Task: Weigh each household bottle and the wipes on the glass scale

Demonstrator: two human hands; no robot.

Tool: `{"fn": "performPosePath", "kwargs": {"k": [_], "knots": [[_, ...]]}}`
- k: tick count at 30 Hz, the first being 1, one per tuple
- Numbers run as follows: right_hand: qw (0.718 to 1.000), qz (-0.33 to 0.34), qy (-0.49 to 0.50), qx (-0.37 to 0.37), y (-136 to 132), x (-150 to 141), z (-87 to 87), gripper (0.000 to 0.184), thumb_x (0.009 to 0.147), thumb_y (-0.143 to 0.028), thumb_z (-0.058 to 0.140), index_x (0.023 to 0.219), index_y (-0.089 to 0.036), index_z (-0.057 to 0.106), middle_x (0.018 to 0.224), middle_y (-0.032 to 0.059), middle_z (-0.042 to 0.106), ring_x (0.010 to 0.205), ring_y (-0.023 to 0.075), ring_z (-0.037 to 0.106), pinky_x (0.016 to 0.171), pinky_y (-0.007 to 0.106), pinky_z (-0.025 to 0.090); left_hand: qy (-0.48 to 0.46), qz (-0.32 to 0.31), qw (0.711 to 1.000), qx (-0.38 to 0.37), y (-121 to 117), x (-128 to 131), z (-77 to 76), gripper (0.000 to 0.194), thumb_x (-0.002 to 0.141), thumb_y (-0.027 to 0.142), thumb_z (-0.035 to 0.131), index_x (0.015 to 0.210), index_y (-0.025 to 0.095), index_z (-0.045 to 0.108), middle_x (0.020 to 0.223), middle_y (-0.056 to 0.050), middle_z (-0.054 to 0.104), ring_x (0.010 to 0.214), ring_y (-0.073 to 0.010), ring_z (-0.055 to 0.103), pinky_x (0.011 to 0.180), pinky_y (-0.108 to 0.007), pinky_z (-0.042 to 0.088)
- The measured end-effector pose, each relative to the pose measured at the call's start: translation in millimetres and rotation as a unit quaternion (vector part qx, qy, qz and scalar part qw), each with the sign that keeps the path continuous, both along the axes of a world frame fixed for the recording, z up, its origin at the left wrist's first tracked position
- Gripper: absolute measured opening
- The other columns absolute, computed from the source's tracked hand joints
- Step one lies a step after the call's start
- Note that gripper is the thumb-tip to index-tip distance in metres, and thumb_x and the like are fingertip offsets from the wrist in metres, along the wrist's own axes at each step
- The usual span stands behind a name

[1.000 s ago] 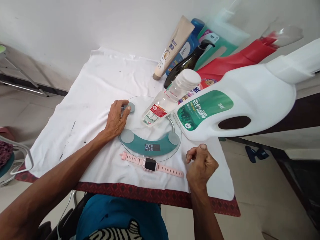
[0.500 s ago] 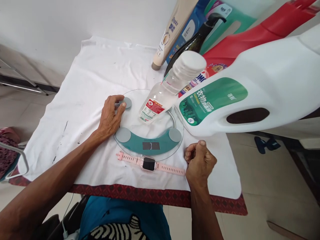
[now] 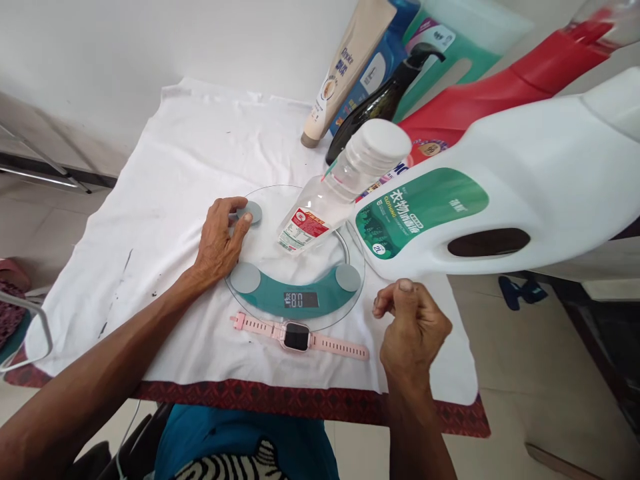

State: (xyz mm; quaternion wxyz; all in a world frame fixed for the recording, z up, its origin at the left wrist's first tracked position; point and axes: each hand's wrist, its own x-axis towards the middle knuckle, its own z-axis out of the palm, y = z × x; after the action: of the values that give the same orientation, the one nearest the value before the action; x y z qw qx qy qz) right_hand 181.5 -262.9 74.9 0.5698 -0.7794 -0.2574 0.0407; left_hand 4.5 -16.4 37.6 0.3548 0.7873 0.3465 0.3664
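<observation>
My left hand [image 3: 221,235] rests at the left edge of a round glass bathroom scale [image 3: 295,304]. Its thumb touches the grey upper-left pad [image 3: 253,213], apart from the fingers. Light digits show on the scale's dark display [image 3: 301,300]. A clear plastic bottle with a white cap and red label [image 3: 306,227] stands on the glass. Below the scale, a pink-strapped smartwatch [image 3: 296,337] lies face up. My right hand [image 3: 413,327] is closed in a loose fist, raised right of the watch, with nothing visible in it.
A large white jug [image 3: 530,180] with a green label stands right of the scale. Behind it are a red bottle [image 3: 465,107], a dark pump bottle [image 3: 373,110], a beige tube [image 3: 340,67] and a green container [image 3: 480,50]. White cloth [image 3: 165,167] covers the table.
The scale's display has lit up with digits. My right hand has moved slightly right, away from the watch strap's end. My left hand stays at the pad; the view shifts slightly.
</observation>
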Motion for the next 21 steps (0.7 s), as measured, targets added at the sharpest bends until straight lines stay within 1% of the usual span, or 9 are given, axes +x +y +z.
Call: {"fn": "performPosePath", "kwargs": {"k": [3,6,7,9,11,13,16,18,21], "knots": [[0.998,0.02,-0.048,0.045,23.2,-3.9,21.5,0.045,0.102,-0.057,0.066,0.073,-0.022,0.062,0.064,-0.0031,0.058,0.062,0.0142,0.056,0.063,0.031,0.047,-0.003,-0.001,1.0,0.0,0.2,0.3,-0.2,0.033,0.106,0.048,0.052,0.123,0.022,0.063,0.129,-0.012,0.072,0.118,-0.027,0.067,0.1,-0.046,0.058],[0.992,0.073,-0.035,0.096,54.5,-8.1,37.4,0.036,0.095,-0.059,0.075,0.096,-0.023,0.069,0.087,0.0006,0.071,0.082,0.0193,0.068,0.073,0.036,0.056,-0.006,0.0,1.0,-0.002,0.5,0.6,-1.0,0.034,0.105,0.048,0.051,0.123,0.021,0.064,0.128,-0.012,0.072,0.117,-0.0272,0.067,0.1,-0.047,0.058],[0.989,0.095,-0.026,0.107,65.8,-9.5,40.9,0.039,0.091,-0.06,0.079,0.105,-0.024,0.069,0.1,0.0027,0.074,0.094,0.0219,0.071,0.079,0.039,0.059,-0.006,0.0,1.0,-0.002,0.6,0.6,-1.2,0.034,0.105,0.047,0.051,0.123,0.021,0.063,0.128,-0.012,0.071,0.117,-0.0273,0.067,0.1,-0.047,0.058],[0.984,0.132,-0.014,0.117,88.6,-12.4,45.1,0.057,0.08,-0.06,0.089,0.121,-0.028,0.065,0.125,0.0059,0.073,0.117,0.0268,0.07,0.094,0.046,0.06,-0.003,-0.001,1.0,-0.004,0.7,0.6,-1.1,0.034,0.105,0.047,0.051,0.123,0.021,0.063,0.128,-0.012,0.071,0.117,-0.0276,0.067,0.1,-0.048,0.058],[0.982,0.15,-0.022,0.115,109.9,-15.9,45.9,0.071,0.073,-0.058,0.094,0.128,-0.03,0.06,0.135,0.0071,0.069,0.128,0.0294,0.066,0.104,0.051,0.058,0.001,-0.003,1.0,-0.008,0.7,0.5,-0.3,0.033,0.105,0.045,0.051,0.124,0.021,0.063,0.129,-0.012,0.071,0.118,-0.0279,0.066,0.1,-0.048,0.059],[0.982,0.153,-0.045,0.1,127.4,-20.1,44.4,0.069,0.072,-0.057,0.094,0.125,-0.028,0.059,0.128,0.0072,0.07,0.126,0.0295,0.066,0.108,0.052,0.056,0.005,-0.003,1.0,-0.014,0.4,0.4,1.2,0.032,0.105,0.045,0.052,0.124,0.021,0.063,0.129,-0.012,0.071,0.118,-0.028,0.066,0.099,-0.048,0.059],[0.987,0.132,-0.065,0.068,142.1,-26.1,41.3,0.061,0.075,-0.06,0.092,0.114,-0.025,0.06,0.114,0.006,0.073,0.114,0.0276,0.068,0.106,0.052,0.058,0.004,0.001,1.0,-0.018,0.0,0.2,4.0,0.033,0.104,0.046,0.053,0.123,0.022,0.064,0.129,-0.012,0.071,0.119,-0.0289,0.066,0.1,-0.049,0.059],[0.991,0.109,-0.055,0.061,143.4,-29.6,41.0,0.063,0.073,-0.062,0.092,0.113,-0.024,0.062,0.11,0.0052,0.074,0.107,0.0265,0.069,0.101,0.05,0.06,0.006,0.005,1.0,-0.021,0.0,0.0,6.1,0.036,0.103,0.049,0.053,0.122,0.021,0.065,0.129,-0.013,0.071,0.118,-0.0303,0.067,0.099,-0.05,0.059],[0.991,0.093,-0.025,0.09,133.6,-34.1,44.9,0.065,0.074,-0.06,0.092,0.121,-0.024,0.065,0.104,0.0034,0.074,0.104,0.0258,0.071,0.099,0.049,0.062,0.013,0.005,0.999,-0.034,0.2,-0.3,9.6,0.04,0.102,0.051,0.052,0.123,0.02,0.065,0.13,-0.015,0.071,0.118,-0.0326,0.067,0.098,-0.052,0.06]]}}
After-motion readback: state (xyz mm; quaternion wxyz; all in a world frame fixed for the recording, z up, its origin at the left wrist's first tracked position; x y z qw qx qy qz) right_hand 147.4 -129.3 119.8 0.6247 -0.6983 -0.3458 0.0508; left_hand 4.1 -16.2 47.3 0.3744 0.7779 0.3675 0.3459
